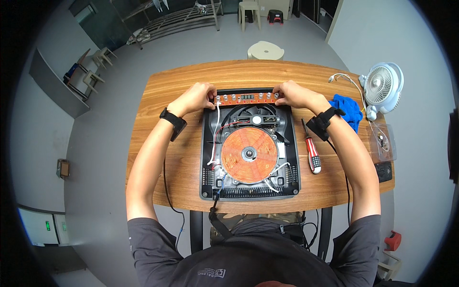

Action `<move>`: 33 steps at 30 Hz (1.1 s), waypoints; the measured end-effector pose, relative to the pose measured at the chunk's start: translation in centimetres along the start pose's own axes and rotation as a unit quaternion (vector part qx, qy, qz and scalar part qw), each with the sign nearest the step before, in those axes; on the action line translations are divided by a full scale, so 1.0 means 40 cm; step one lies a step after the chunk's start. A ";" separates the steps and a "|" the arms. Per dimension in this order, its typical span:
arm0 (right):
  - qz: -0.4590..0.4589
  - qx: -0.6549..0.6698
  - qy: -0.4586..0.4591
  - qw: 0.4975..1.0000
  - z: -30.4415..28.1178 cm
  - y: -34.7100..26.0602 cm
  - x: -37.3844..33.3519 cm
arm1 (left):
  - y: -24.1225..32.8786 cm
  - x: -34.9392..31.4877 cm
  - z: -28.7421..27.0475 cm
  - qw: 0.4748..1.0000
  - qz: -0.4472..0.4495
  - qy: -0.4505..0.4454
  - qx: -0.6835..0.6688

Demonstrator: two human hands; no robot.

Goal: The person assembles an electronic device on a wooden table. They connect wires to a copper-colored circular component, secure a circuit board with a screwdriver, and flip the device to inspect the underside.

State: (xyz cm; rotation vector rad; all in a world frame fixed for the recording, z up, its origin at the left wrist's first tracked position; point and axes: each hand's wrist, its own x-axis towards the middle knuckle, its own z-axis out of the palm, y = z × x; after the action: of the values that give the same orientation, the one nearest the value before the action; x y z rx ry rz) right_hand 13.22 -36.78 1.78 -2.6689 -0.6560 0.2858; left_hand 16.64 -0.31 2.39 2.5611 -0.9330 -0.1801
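Observation:
An opened induction cooker base (204, 167) lies on the wooden table in front of me, its round copper coil (234, 155) and wiring exposed. Along its far edge runs a narrow orange circuit board (253, 101) with a small digit display and several buttons. My left hand (198, 97) pinches the board's left end, while my right hand (295, 94) pinches its right end. A white cable (218, 119) leads from the board's left side down beside the coil. Behind the coil sits a black fan, partly covered by other parts.
Right of the cooker lies a red-and-white-handled screwdriver (311, 155). A blue cloth (347, 111), a small white fan (382, 86) and a clear plastic box (382, 143) occupy the table's right side. A stool (265, 50) stands beyond the far edge.

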 end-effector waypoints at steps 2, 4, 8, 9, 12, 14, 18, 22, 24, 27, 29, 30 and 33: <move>-0.007 -0.026 0.005 1.000 0.002 0.005 -0.002 | -0.003 0.000 0.003 1.000 0.003 0.001 -0.001; -0.008 -0.028 0.002 1.000 0.001 0.002 -0.002 | 0.009 0.001 0.003 1.000 0.002 0.006 0.012; -0.017 -0.023 0.009 1.000 -0.001 0.012 -0.008 | 0.013 0.001 0.002 1.000 0.003 0.006 0.015; -0.026 -0.031 0.019 0.999 -0.001 0.010 -0.010 | 0.013 0.003 0.004 1.000 0.012 0.008 0.020; 0.004 0.002 -0.007 1.000 -0.010 0.003 -0.013 | 0.004 0.001 0.014 0.999 0.016 0.019 0.024; -0.009 -0.022 0.008 1.000 -0.005 0.000 -0.011 | -0.007 -0.001 0.020 1.000 0.013 0.023 0.014; -0.005 -0.011 0.009 1.000 -0.011 -0.008 -0.021 | -0.008 0.000 0.018 0.999 0.008 0.011 -0.031; -0.010 -0.006 0.012 1.000 -0.005 0.007 -0.018 | -0.013 0.000 0.018 0.999 0.002 0.004 -0.046; -0.011 0.001 0.013 1.000 -0.004 0.006 -0.019 | -0.016 -0.004 0.013 0.998 -0.006 0.004 -0.068; -0.010 0.001 0.010 1.000 -0.002 -0.008 -0.014 | -0.032 -0.004 0.013 0.995 -0.019 -0.010 -0.101; -0.015 0.003 0.013 1.000 -0.001 -0.004 -0.014 | -0.027 -0.004 0.015 0.994 -0.011 -0.014 -0.110; -0.017 0.003 0.015 1.000 -0.002 -0.003 -0.013 | -0.026 -0.001 0.016 0.995 -0.009 -0.015 -0.099; -0.010 -0.011 0.012 1.000 0.003 -0.001 -0.009 | -0.029 0.005 0.019 0.997 -0.010 -0.015 -0.073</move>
State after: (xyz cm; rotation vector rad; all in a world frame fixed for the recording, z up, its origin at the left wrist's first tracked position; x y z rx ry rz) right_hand 12.87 -36.89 1.71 -2.6821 -0.6814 0.2432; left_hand 17.29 0.10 1.21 2.4398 -0.8724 -0.2815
